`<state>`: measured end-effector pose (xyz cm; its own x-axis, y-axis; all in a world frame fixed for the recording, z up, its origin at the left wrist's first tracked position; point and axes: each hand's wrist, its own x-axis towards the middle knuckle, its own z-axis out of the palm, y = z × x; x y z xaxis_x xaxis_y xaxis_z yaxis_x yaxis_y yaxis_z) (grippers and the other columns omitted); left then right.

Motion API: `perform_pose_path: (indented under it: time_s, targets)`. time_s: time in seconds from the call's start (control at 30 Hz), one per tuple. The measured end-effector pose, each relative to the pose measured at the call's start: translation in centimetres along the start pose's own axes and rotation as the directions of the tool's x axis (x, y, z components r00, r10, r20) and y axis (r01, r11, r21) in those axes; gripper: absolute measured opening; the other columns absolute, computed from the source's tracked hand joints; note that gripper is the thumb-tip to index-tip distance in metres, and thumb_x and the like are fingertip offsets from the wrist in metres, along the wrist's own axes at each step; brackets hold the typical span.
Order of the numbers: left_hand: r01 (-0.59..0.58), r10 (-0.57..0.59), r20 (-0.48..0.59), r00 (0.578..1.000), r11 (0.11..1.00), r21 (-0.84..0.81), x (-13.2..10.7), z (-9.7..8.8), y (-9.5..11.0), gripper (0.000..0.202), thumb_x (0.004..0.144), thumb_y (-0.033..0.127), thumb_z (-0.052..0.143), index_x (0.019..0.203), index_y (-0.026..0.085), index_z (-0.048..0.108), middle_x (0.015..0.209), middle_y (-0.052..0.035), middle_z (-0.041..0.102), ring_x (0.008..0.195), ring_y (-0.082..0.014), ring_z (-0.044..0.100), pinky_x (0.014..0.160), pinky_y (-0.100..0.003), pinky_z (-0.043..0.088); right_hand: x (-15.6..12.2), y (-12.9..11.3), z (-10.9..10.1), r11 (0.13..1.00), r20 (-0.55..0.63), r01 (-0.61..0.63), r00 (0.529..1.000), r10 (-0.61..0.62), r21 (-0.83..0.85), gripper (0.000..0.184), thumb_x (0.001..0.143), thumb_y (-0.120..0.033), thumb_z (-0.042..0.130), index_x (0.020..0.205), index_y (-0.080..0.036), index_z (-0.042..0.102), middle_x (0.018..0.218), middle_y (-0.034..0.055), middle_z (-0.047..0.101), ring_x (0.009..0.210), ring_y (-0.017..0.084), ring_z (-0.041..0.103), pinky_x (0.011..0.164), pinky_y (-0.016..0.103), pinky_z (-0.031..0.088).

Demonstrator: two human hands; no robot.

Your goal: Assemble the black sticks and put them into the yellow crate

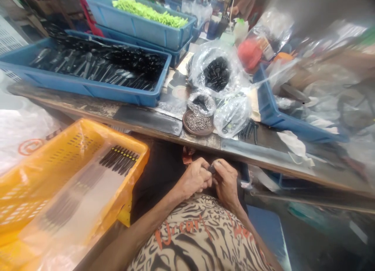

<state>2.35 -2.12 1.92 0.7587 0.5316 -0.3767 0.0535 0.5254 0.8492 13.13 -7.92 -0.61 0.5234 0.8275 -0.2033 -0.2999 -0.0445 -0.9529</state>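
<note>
My left hand [197, 176] and my right hand [225, 179] meet in front of my lap, just below the table edge. Between their fingertips is a small dark part [211, 168], too small and too covered to name. Both hands have their fingers closed, pinching at it from either side. Just beyond them on the table sits a round brown dish [185, 126] of small metal pins or screws [198, 122]. Behind the dish stand a small plastic bag [191, 103] of black bits and a larger clear bag [199, 64] with black pieces. Another clear bag [234, 114] lies beside the dish.
A blue tray [96, 91] of black handle-like pieces is at left, with stacked blue crates [140, 23] holding green pieces behind. At my left, a yellow basket [137, 146] holds rows of dark pieces with yellow dots. A blue crate [269, 103] with plastic bags is at right.
</note>
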Motion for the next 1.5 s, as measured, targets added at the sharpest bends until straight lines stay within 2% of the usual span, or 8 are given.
perform_pose_path:
  time_s: [0.1, 0.23, 0.53, 0.73, 0.87, 1.03, 1.13, 1.5]
  targets:
    - [0.051, -0.053, -0.012, 0.999, 0.991, -0.122, -0.2, 0.2, 0.2, 0.022, 0.070, 0.023, 0.055, 0.081, 0.020, 0.036, 0.052, 0.0057, 0.052, 0.036, -0.0020, 0.030, 0.036, -0.012, 0.017, -0.1, -0.1, 0.2, 0.999, -0.004, -0.039, 0.999, 0.039, 0.012, 0.027, 0.075, -0.035, 0.065, 0.062, -0.018, 0.048, 0.048, -0.0091, 0.030, 0.038, 0.004, 0.022, 0.033, 0.017, 0.018]
    - [0.051, -0.058, -0.028, 0.998, 0.977, -0.209, -0.1, 0.4, -0.1, 0.024, 0.069, 0.025, 0.057, 0.080, 0.020, 0.037, 0.052, 0.0054, 0.052, 0.036, -0.0015, 0.031, 0.036, -0.012, 0.017, -0.2, -0.4, 0.7, 0.999, -0.035, -0.033, 0.999, 0.034, 0.037, 0.029, 0.074, -0.033, 0.066, 0.060, -0.019, 0.044, 0.048, -0.0092, 0.033, 0.036, 0.003, 0.024, 0.032, 0.016, 0.019]
    - [0.073, -0.079, -0.008, 0.997, 0.952, -0.298, 0.0, 0.5, -0.3, 0.025, 0.067, 0.021, 0.059, 0.078, 0.020, 0.037, 0.052, 0.0046, 0.053, 0.035, -0.0014, 0.031, 0.035, -0.011, 0.017, -0.6, -0.7, 1.2, 0.999, -0.075, 0.033, 0.997, -0.035, -0.022, 0.031, 0.074, -0.030, 0.065, 0.057, -0.019, 0.042, 0.046, -0.0094, 0.034, 0.034, 0.003, 0.029, 0.032, 0.018, 0.021]
    - [0.115, -0.113, 0.026, 0.993, 0.941, -0.318, 0.0, 0.3, -0.1, 0.031, 0.064, 0.022, 0.064, 0.076, 0.020, 0.036, 0.052, 0.0033, 0.055, 0.035, -0.0013, 0.032, 0.036, -0.011, 0.016, -0.8, -0.5, 1.0, 1.000, -0.044, 0.014, 0.999, -0.015, -0.012, 0.030, 0.075, -0.032, 0.064, 0.059, -0.019, 0.042, 0.045, -0.0092, 0.036, 0.033, 0.004, 0.033, 0.032, 0.018, 0.021]
    - [0.128, -0.125, 0.030, 0.992, 0.942, -0.311, 0.0, 0.2, 0.1, 0.035, 0.061, 0.025, 0.068, 0.074, 0.020, 0.036, 0.051, 0.0028, 0.055, 0.034, -0.0007, 0.031, 0.036, -0.011, 0.015, -0.8, -0.5, 0.9, 1.000, -0.025, -0.009, 1.000, 0.009, -0.005, 0.029, 0.076, -0.034, 0.063, 0.061, -0.019, 0.044, 0.046, -0.0092, 0.036, 0.033, 0.004, 0.034, 0.032, 0.017, 0.021]
    - [0.092, -0.100, -0.012, 0.995, 0.950, -0.299, 0.1, 0.5, 0.1, 0.033, 0.062, 0.027, 0.066, 0.075, 0.020, 0.037, 0.051, 0.0026, 0.054, 0.034, -0.0012, 0.032, 0.036, -0.011, 0.015, -0.8, -0.5, 1.0, 0.999, -0.059, 0.033, 0.998, -0.035, -0.038, 0.029, 0.076, -0.036, 0.063, 0.062, -0.019, 0.044, 0.045, -0.0095, 0.035, 0.033, 0.004, 0.032, 0.033, 0.018, 0.020]
    - [0.070, -0.081, -0.031, 0.996, 0.959, -0.275, 0.2, 0.5, 0.1, 0.029, 0.064, 0.024, 0.063, 0.075, 0.020, 0.037, 0.050, 0.0027, 0.054, 0.034, -0.0017, 0.031, 0.035, -0.012, 0.015, -0.7, -0.4, 1.0, 0.998, -0.041, 0.043, 0.998, -0.045, -0.051, 0.028, 0.078, -0.035, 0.062, 0.062, -0.019, 0.045, 0.045, -0.0094, 0.036, 0.035, 0.004, 0.030, 0.035, 0.019, 0.020]
    - [-0.086, 0.086, -0.008, 0.996, 0.995, -0.057, 0.0, 0.2, 0.0, 0.021, 0.075, 0.029, 0.055, 0.079, 0.020, 0.037, 0.057, 0.0049, 0.054, 0.038, -0.0020, 0.032, 0.036, -0.013, 0.022, -0.5, -0.4, 0.5, 0.991, 0.018, 0.083, 0.997, -0.082, -0.103, 0.029, 0.081, -0.040, 0.059, 0.064, -0.020, 0.046, 0.049, -0.0080, 0.037, 0.041, 0.007, 0.030, 0.039, 0.021, 0.024]
